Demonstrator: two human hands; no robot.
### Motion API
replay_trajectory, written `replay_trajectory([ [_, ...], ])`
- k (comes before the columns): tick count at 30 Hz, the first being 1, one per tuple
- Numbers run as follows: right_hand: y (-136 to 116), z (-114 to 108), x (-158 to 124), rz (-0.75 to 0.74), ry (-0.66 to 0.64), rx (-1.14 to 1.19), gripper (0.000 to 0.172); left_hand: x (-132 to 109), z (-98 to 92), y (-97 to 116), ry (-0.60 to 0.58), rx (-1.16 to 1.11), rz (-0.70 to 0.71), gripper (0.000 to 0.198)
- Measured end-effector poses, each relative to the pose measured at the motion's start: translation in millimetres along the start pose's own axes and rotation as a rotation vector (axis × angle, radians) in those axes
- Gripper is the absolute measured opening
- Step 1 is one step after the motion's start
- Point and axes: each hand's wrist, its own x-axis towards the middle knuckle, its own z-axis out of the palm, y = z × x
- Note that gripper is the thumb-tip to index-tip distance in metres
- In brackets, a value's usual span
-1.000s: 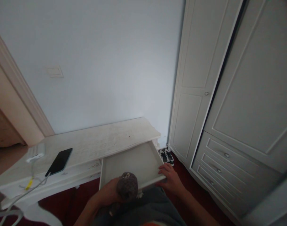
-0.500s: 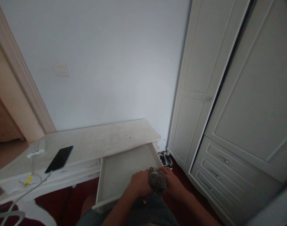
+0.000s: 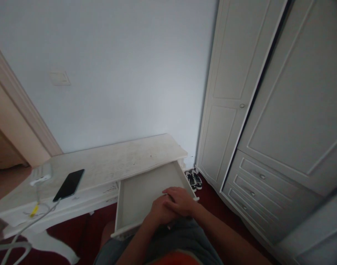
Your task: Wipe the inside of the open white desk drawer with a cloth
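Observation:
My left hand (image 3: 160, 210) and my right hand (image 3: 182, 201) are pressed together above the front edge of a pulled-out drawer (image 3: 124, 206). The right one lies across the left, its fingers curled over it. Both look closed, and whatever is between them is hidden. No part of the grey bundle shows. The drawer belongs to a white table (image 3: 135, 152), and its visible inside holds nothing.
On the table's left part lie a black phone (image 3: 69, 184) with a cable and a white power strip (image 3: 41, 174). Black-and-white shoes (image 3: 194, 179) stand on the red floor beside a white wardrobe (image 3: 218, 147) with drawers on the right.
My hands have come together, the right one moving left over the left one. The grey fuzzy bundle seen between them before is out of sight. The camera view has shifted slightly.

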Motion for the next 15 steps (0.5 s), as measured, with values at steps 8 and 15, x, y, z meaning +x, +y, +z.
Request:
replay_trajectory([
  [8, 35, 14, -33, 0.072, 0.122, 0.151, 0.071, 1, 1.6, -5, 0.036, -0.021, -0.053, 0.056],
  [15, 35, 23, -38, 0.077, 0.209, 0.142, 0.064, -10, 5.1, -14, 0.094, -0.106, -0.025, 0.068],
])
